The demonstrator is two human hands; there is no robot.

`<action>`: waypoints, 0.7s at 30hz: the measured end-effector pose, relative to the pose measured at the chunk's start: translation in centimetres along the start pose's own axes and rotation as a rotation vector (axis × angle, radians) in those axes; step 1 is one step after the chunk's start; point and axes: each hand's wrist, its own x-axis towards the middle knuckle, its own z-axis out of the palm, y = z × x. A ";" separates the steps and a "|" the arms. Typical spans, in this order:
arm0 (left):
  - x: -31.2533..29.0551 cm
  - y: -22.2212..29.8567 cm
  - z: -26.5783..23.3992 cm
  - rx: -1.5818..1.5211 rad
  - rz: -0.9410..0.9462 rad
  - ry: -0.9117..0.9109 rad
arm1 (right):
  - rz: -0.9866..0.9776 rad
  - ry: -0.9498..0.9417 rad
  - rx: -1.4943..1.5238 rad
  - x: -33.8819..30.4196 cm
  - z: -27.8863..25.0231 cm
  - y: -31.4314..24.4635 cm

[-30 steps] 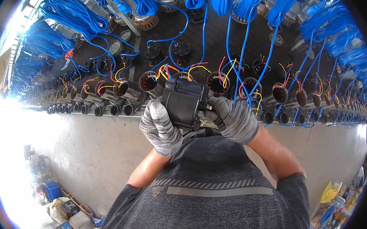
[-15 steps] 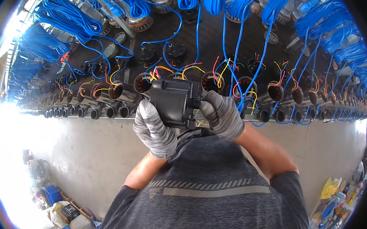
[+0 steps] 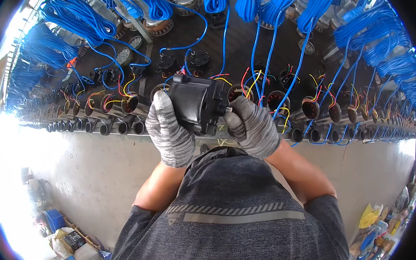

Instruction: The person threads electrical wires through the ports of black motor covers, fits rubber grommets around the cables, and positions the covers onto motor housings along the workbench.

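A boxy black plastic housing [image 3: 190,102] is held up in front of my chest, slightly tilted. My left hand [image 3: 170,133], in a grey knit glove, is closed around its left side and lower edge, thumb upward. At the opposite side, my gloved right hand [image 3: 253,127] pinches with thumb and fingers at a small black fitting [image 3: 222,110] that sticks out of the housing. A pale tip shows by the fingertips there; its exact kind is hidden. Just behind the housing stands a row of open metal tubes [image 3: 310,108] with red, yellow and blue wires coming out.
Bundled blue cables [image 3: 79,15] hang along the far side of the dark workbench [image 3: 242,41]. Round black caps [image 3: 199,58] with cables lie on it. Boxes and bags [image 3: 75,241] sit on the floor at lower left; a yellow bag [image 3: 370,217] and other clutter lie at right.
The housing has turned slightly and shifted a little left with my left hand, which has also moved up. My right hand stays at the fitting, where a pale tip now shows.
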 end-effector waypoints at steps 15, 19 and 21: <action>-1.3 -3.8 -0.8 0.453 0.578 -0.278 | 0.581 -0.030 1.205 3.5 0.7 -0.4; 0.3 -8.3 -0.7 0.283 0.445 -0.174 | 0.403 -0.208 0.660 6.7 -2.1 2.7; 0.6 -9.9 -0.9 0.180 0.274 -0.225 | 0.478 -0.234 0.657 8.0 -2.0 2.8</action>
